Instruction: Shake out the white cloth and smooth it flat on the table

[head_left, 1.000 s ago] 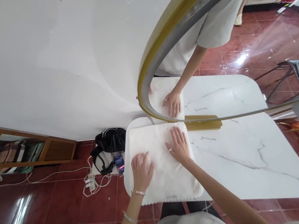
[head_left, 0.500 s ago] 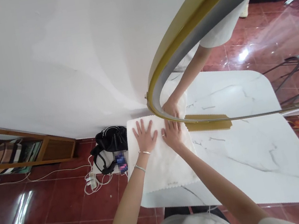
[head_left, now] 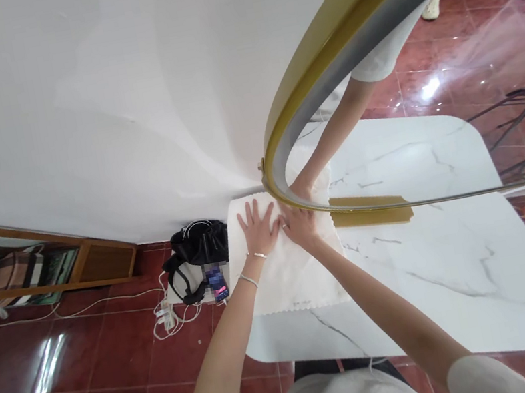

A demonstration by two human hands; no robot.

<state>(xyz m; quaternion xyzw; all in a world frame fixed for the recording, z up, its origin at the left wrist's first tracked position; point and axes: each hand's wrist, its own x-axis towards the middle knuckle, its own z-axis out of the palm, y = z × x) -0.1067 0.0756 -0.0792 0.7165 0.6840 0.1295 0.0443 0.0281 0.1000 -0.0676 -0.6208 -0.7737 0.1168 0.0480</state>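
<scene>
My left hand (head_left: pixel 258 230) lies palm down with fingers spread on a white, scalloped-edged cloth (head_left: pixel 283 284), a bracelet at the wrist and another above it. My right hand (head_left: pixel 299 225), with a ring on it, presses flat just beside it, its fingertips by the lower rim of a gold-framed mirror (head_left: pixel 311 69) that reflects my arm. The cloth covers one end of the white marbled table (head_left: pixel 448 272); on the floor beyond that end sits a black bag (head_left: pixel 199 243).
</scene>
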